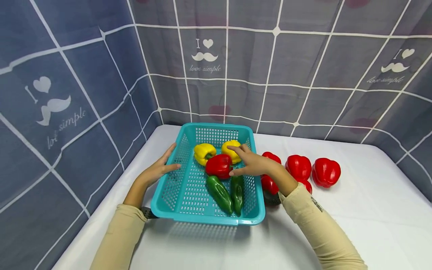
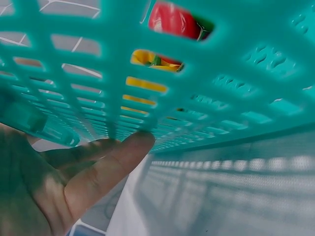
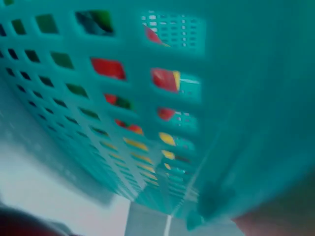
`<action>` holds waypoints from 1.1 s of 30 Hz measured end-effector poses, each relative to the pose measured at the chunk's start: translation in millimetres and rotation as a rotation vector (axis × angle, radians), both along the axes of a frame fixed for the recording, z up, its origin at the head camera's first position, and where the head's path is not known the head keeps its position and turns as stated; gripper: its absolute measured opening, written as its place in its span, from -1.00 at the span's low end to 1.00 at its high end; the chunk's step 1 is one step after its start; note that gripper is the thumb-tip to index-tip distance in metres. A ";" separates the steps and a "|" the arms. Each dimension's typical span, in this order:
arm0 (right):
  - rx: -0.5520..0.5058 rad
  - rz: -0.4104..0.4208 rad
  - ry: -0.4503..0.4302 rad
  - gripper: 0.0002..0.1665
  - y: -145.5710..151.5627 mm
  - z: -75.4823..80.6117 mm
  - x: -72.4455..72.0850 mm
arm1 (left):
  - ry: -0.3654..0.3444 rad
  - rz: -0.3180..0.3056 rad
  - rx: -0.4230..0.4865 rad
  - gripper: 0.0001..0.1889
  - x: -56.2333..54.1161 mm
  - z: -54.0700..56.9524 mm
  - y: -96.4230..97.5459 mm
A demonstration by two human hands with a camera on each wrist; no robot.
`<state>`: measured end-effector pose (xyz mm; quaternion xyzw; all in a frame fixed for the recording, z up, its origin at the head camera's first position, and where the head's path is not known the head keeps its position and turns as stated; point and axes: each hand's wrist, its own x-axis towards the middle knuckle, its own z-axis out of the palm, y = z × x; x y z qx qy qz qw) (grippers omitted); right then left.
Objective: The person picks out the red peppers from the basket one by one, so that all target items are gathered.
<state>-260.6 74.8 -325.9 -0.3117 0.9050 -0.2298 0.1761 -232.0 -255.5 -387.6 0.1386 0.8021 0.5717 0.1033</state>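
Note:
A teal perforated plastic basket (image 1: 189,183) sits on the white table. Inside are two yellow bell peppers (image 1: 204,153), a red bell pepper (image 1: 218,166) and two long green peppers (image 1: 220,195). At the left rim is my left hand (image 1: 159,169), thumb and fingers spread; in the left wrist view its straight fingers (image 2: 106,177) lie along the basket's outer wall. My right hand (image 1: 254,164) reaches over the right rim, thumb and fingers apart above the peppers, apparently holding none. Through the right wall's holes (image 3: 59,61) the contents show; most of that hand is hidden in the right wrist view.
Several red bell peppers (image 1: 298,167) lie on the table right of the basket, partly behind the right forearm. One red pepper (image 1: 326,172) is farthest right. Grey-blue grid-patterned cloth (image 1: 249,56) hangs behind and at the left. The white tabletop (image 1: 371,210) extends right.

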 end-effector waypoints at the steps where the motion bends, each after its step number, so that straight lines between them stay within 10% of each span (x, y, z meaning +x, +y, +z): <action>1: 0.004 0.005 -0.001 0.04 -2.0 -1.6 -0.9 | 0.000 -0.001 -0.002 -0.08 -0.1 0.1 -0.1; 33: 0.099 0.158 0.081 -0.09 -27.4 -23.6 -12.6 | -0.039 0.016 -0.012 -0.10 -0.1 1.5 0.1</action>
